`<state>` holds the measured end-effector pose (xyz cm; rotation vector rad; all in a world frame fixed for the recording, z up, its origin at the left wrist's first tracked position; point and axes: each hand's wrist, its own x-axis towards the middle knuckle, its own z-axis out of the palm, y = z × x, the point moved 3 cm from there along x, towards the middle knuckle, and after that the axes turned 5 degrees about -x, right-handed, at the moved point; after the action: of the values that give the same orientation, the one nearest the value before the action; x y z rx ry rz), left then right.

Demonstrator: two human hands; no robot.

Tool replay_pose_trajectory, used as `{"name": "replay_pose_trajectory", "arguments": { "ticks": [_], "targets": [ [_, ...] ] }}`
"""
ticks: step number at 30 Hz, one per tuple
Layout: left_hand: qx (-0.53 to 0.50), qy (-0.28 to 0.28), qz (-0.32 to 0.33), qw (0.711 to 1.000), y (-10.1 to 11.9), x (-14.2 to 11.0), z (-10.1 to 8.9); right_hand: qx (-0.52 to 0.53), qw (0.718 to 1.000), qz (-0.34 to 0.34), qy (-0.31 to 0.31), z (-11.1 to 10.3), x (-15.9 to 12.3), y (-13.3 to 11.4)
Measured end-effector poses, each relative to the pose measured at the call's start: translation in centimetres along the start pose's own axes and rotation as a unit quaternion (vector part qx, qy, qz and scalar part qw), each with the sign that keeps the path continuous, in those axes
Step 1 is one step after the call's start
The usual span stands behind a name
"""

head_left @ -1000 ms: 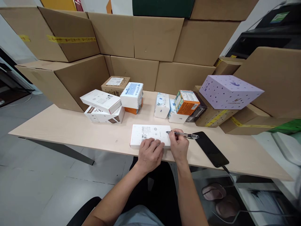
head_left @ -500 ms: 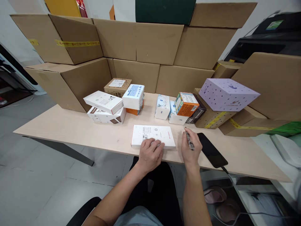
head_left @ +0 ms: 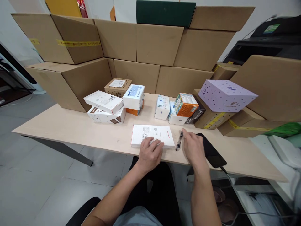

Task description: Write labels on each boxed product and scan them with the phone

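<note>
My left hand (head_left: 150,152) rests on the front edge of a flat white box (head_left: 137,135), its fingers spread over the printed top. The box lies flat near the table's front edge. Just right of it is a pen (head_left: 179,141) with a dark, clear-looking barrel, lying on the table. Beside the pen is my right hand (head_left: 194,147), slightly blurred, with its index finger stretched toward the pen's far end. The hand appears to have released the pen; whether a fingertip still touches it is hard to see. A black phone (head_left: 213,152) lies right of this hand, with a cable plugged in.
White boxes (head_left: 103,102) are stacked at the left, near a white tissue pack (head_left: 133,97). Behind the right hand stand an orange box (head_left: 187,108) and a white pack (head_left: 162,106). A purple box (head_left: 227,95) sits farther right. Large cardboard panels (head_left: 160,44) wall the back.
The pen has gone from my right hand onto the table beside the white box. My right hand has shifted slightly right and away from it. My left hand has stayed on the box.
</note>
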<state>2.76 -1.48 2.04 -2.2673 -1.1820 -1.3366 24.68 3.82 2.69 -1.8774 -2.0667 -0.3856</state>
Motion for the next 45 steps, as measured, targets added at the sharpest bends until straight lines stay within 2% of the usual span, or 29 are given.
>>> {"name": "replay_pose_trajectory", "arguments": {
  "ticks": [2,4,7,9,11,14,18,21,24,26,28,32,37,45],
  "targets": [
    [0.000,-0.001,0.001,1.000,0.0,0.0,-0.1,-0.016,0.998,0.053,0.013,-0.9,-1.2,2.4],
    [-0.001,-0.003,0.002,1.000,0.0,0.0,-0.1,-0.035,0.989,0.141,-0.003,-1.5,-2.8,5.6],
    [0.004,-0.009,0.000,1.000,0.0,0.0,-0.1,-0.025,0.968,0.232,-0.097,-1.3,-5.0,10.0],
    [0.009,-0.013,-0.002,1.000,0.0,0.1,-0.1,0.014,0.961,0.236,-0.144,-0.9,-5.6,11.4],
    [0.011,-0.013,-0.002,1.000,0.0,0.1,0.0,0.045,0.965,0.210,-0.147,-0.8,-5.7,11.6],
    [0.013,-0.008,0.002,1.000,0.1,0.2,-0.1,0.035,0.973,0.187,-0.130,-1.1,-5.2,10.6],
    [0.013,-0.008,0.004,1.000,0.1,0.2,-0.1,0.016,0.972,0.208,-0.106,-2.2,-5.7,9.2],
    [0.015,-0.011,0.001,1.000,0.1,0.1,-0.1,0.050,0.974,0.217,-0.052,-3.2,-7.1,7.6],
    [0.017,-0.010,0.001,1.000,0.1,0.1,-0.1,0.111,0.970,0.213,0.032,-4.0,-8.7,4.9],
    [0.017,-0.010,-0.001,1.000,0.1,0.1,-0.1,0.157,0.967,0.174,0.098,-4.4,-9.4,2.4],
    [0.017,-0.011,-0.003,1.000,0.2,0.0,0.0,0.200,0.963,0.107,0.147,-4.4,-9.7,-0.3],
    [0.016,-0.014,0.000,1.000,0.2,0.1,-0.1,0.227,0.952,0.027,0.204,-3.9,-9.5,-3.8],
    [0.018,-0.019,0.001,1.000,0.2,0.2,-0.2,0.226,0.944,0.028,0.241,-3.3,-9.4,-4.7],
    [0.014,-0.018,-0.001,1.000,0.2,0.1,-0.1,0.172,0.953,0.014,0.250,-3.4,-9.2,-5.5]
  ]
}}
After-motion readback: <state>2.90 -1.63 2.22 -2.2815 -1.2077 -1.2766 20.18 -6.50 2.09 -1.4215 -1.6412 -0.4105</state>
